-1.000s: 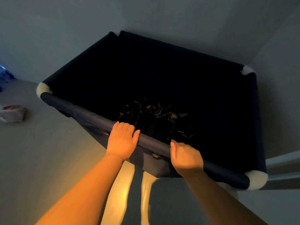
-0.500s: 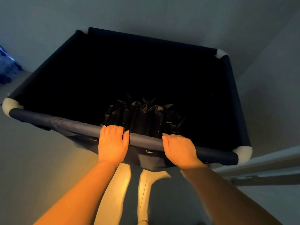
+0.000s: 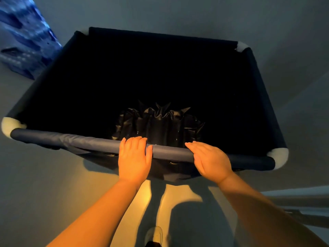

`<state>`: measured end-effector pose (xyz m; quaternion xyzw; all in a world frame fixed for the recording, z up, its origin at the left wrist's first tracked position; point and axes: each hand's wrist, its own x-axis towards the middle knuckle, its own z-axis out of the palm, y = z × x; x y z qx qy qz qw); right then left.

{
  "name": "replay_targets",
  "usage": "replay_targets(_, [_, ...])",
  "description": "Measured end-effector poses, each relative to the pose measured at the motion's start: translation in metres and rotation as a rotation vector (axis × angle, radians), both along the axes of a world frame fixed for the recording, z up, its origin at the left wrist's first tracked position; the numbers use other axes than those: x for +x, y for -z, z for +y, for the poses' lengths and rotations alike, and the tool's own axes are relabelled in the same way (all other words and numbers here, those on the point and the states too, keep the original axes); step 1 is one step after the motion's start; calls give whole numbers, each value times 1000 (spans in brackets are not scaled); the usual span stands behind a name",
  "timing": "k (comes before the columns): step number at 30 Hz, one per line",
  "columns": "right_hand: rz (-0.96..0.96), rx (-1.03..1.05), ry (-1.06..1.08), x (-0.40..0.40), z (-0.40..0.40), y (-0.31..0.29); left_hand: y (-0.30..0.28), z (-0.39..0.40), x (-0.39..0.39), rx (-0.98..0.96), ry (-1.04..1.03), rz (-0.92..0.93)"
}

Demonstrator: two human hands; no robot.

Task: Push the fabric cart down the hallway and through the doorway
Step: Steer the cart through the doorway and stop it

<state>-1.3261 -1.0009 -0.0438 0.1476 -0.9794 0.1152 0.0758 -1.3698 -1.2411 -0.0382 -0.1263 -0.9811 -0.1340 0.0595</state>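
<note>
The fingers [image 3: 132, 142] of the left hand [image 3: 133, 158] curl over the top of the near bar [image 3: 74, 140] of the fabric cart [image 3: 263, 97], and the thumb lies along the bar, so this hand grips it. The fingers of the right hand [image 3: 211, 160] lie nearly flat and stretched out on the same bar. They press on it but do not wrap around it. Both bare arms reach forward from the bottom of the view, glowing orange in warm light.

The cart is big and dark blue. It sits right in front of the person and fills the middle of the view. It has white corner caps [image 3: 8, 124]. Inside it, near the hands, lies a crumpled black bag [image 3: 158, 122].

A blue patterned thing [image 3: 25, 38] is just beside the cart's far left side; it is too blurry to name. A white shoe [image 3: 155, 235] shows on the floor [image 3: 44, 184] between the arms.
</note>
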Motion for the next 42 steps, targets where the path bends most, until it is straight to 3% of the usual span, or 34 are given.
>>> replay_targets(6, [55, 225, -285, 17, 43, 1, -3, -4, 25, -187, 409, 35])
replay_targets(11, [130, 303, -269, 34, 90, 5, -10, 13, 27, -335, 867, 104])
replay_targets(17, [64, 190, -39, 59, 124, 14, -4, 54, 60, -391, 809, -4])
replay_targets(29, [131, -399, 768, 69, 116, 20, 8, 167, 59, -283, 811, -69])
replay_targets(42, [8, -468, 1185, 17, 160, 4, 5, 281, 13, -219, 959, -37])
